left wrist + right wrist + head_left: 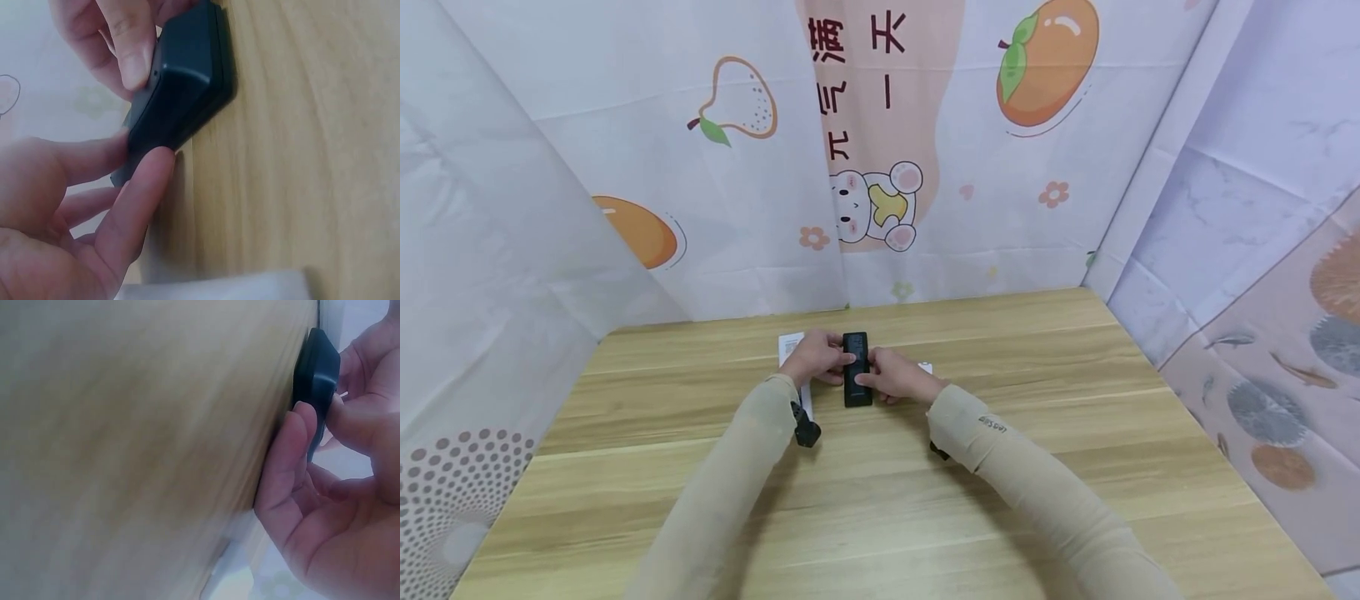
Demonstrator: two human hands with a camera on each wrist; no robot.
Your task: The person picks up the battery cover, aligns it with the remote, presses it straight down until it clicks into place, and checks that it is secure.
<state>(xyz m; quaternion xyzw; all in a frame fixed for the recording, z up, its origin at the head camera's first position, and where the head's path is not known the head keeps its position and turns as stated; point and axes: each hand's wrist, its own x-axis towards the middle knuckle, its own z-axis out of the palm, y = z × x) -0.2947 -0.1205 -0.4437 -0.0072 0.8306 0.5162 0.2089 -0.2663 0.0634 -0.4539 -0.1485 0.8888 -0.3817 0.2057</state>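
Both hands, left [815, 357] and right [891, 377], pinch the black remote [857, 367] on the worktop [880, 500]; advise firm, even grip at its edges.

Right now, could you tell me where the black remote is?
In the head view, the black remote lies mid-table toward the far edge, gripped between the left hand and right hand.

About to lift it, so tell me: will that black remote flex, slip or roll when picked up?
Probably stiff: the black remote keeps straight edges under both hands. Its flat slab shape shouldn't roll. The smooth casing may be slightly slippery.
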